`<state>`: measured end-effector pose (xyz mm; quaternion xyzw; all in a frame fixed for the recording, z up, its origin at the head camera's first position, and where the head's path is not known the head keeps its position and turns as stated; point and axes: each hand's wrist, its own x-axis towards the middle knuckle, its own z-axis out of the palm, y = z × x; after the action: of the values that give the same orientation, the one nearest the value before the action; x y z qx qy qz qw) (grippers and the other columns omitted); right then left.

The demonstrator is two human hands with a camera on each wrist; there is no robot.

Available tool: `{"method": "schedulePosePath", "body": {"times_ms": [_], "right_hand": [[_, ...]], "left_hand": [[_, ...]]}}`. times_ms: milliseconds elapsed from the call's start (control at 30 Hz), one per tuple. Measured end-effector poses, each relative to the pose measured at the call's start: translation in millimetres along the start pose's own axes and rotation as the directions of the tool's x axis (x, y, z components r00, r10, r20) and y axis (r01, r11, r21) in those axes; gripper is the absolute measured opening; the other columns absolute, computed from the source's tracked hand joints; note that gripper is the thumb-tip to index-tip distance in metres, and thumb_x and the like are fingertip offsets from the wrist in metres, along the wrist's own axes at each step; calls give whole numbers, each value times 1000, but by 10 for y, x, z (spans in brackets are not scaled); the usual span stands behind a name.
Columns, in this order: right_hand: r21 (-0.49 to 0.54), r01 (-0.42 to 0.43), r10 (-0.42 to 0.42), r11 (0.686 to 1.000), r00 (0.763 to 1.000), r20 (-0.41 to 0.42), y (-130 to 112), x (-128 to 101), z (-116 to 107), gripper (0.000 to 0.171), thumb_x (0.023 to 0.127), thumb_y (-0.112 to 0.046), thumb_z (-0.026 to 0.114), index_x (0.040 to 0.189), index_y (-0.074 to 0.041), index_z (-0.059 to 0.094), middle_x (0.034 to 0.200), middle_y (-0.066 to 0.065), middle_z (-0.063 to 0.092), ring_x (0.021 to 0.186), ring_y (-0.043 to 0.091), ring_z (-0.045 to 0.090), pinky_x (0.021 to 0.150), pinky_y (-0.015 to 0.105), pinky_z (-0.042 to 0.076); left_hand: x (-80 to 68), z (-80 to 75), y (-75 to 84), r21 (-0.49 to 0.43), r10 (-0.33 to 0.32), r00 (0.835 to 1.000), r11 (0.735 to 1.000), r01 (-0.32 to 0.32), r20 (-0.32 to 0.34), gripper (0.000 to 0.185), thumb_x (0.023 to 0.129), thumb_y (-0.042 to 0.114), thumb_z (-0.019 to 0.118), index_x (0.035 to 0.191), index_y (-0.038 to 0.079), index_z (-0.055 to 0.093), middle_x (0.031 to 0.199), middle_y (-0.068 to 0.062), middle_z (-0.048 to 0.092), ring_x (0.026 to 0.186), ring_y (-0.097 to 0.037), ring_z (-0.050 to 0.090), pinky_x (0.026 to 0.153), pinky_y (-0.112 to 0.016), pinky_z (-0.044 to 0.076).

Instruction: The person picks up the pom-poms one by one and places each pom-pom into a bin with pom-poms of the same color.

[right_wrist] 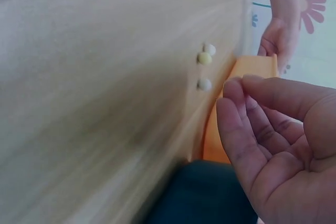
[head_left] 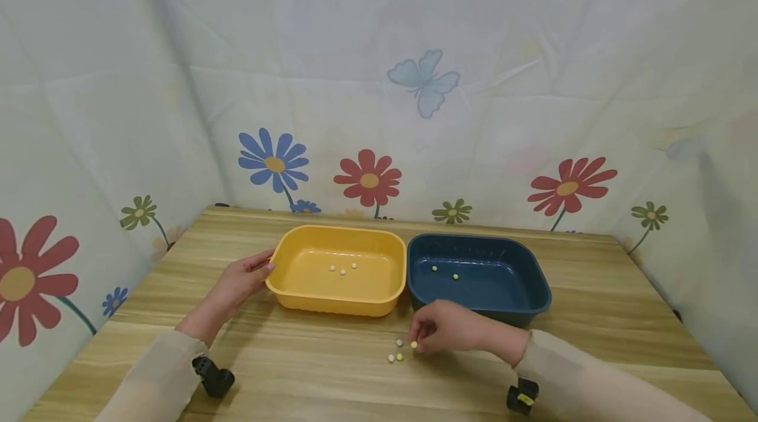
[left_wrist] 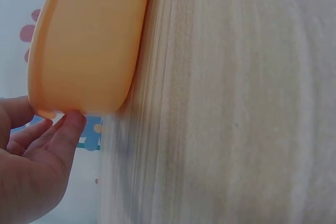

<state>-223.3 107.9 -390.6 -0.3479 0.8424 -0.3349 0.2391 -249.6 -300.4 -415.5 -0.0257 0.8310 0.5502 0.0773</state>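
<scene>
My left hand (head_left: 239, 282) grips the left end of a yellow plastic tray (head_left: 331, 303); in the left wrist view the thumb is at the rim and fingers are against the end wall. Three small white balls (head_left: 343, 272) lie in this tray. My right hand (head_left: 447, 328) is low over the table, pinching a small yellow ball (head_left: 414, 345) between thumb and fingertips. In the right wrist view the fingertips hide that ball. Beside it on the table lie two whitish balls (head_left: 391, 358) and another yellow ball (head_left: 399, 357).
A dark blue tray (head_left: 533, 311) stands against the yellow one's right side, with two yellow balls (head_left: 455, 276) inside. Both trays are toward the back of the wood-grain table (head_left: 320, 369). A flower-printed cloth (head_left: 331, 79) hangs behind and along the sides.
</scene>
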Motion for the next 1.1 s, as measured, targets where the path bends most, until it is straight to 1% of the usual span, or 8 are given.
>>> {"method": "schedulePosePath", "body": {"times_ms": [100,200,367,500,633,800,900,1100], "right_hand": [[27,-7,7,1000,1000,15,-28,-29,-67,9,85,-3,74,94,-4,74,84,2,75,74,-3,60,68,14,53],[37,-45,44,998,999,22,-54,-37,-131,9,85,-3,73,94,-6,74,84,1,73,74,1,60,68,16,54],[101,-119,115,988,993,38,-117,-40,-251,7,88,-2,72,95,-5,73,84,4,73,73,8,64,72,29,62],[142,-144,137,979,989,64,-166,-41,-373,7,91,-2,71,98,-2,72,87,9,74,75,10,67,76,32,65],[141,-162,151,977,985,86,-220,-34,-519,8,93,-3,69,100,-1,72,90,9,74,78,13,69,80,30,66],[96,-183,177,978,982,71,-234,-18,-699,8,94,-7,71,101,-4,72,91,4,75,79,14,69,82,31,65],[83,-180,175,980,982,63,-220,-15,-799,9,94,-9,71,102,-3,72,91,5,75,80,14,69,83,31,66],[88,-188,181,978,980,86,-163,1,-993,13,95,-9,70,104,0,70,93,7,75,85,16,74,86,35,66]], "left_hand": [[-12,5,20,0,-11,1000,1000,11,-4,58,111,25,46,159,-2,29,163,-26,34,147,-41,44,112,-41,51],[-18,4,23,2,-19,1000,1000,19,-11,58,110,25,46,159,-1,29,163,-26,34,147,-41,44,113,-42,49],[-15,0,2,7,-20,1000,1000,20,-13,58,110,25,46,159,-2,29,162,-26,35,147,-41,44,113,-42,49],[-2,-3,-1,6,-14,1000,1000,14,-10,58,111,25,46,159,-1,30,162,-26,35,146,-41,45,111,-40,51],[1,-8,2,4,-1,1000,1000,1,-3,58,111,25,45,159,-2,29,162,-27,35,145,-41,46,109,-38,54],[-1,-13,7,0,1,1000,1000,-1,0,57,111,24,45,159,-3,29,162,-27,34,146,-41,45,110,-39,53],[0,-13,6,1,-1,1000,1000,1,0,57,111,24,45,159,-2,29,162,-27,34,147,-42,44,111,-40,51],[2,-11,2,-2,-4,1000,1000,4,1,57,111,24,45,159,-3,29,162,-27,34,147,-41,44,111,-40,52]]}}
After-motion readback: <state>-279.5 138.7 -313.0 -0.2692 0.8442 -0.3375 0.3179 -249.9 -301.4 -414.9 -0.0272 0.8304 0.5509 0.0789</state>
